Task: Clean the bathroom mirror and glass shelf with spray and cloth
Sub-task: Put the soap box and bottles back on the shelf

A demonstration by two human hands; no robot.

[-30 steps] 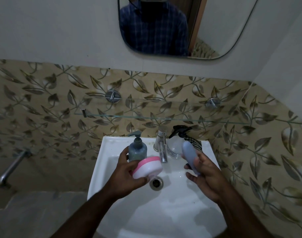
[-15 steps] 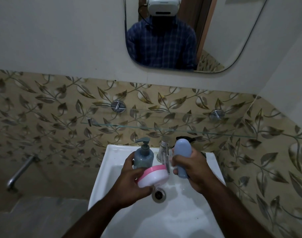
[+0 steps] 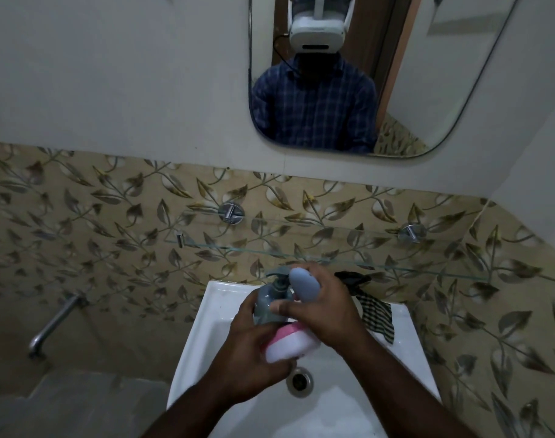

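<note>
Glass shelf (image 3: 301,248) above bottle-laden hands

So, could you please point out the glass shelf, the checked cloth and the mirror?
glass shelf (image 3: 396,266): head view, front edge.
checked cloth (image 3: 377,314): head view, middle of fabric.
mirror (image 3: 443,90): head view, right part of glass.

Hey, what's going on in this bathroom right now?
A person stands at the white sink with both hands full. The left hand grips a pink and white container, and the right hand holds a pale blue bottle just in front of a grey pump dispenser. A checked cloth lies on the sink's back rim. The glass shelf and the mirror above are untouched.
</note>
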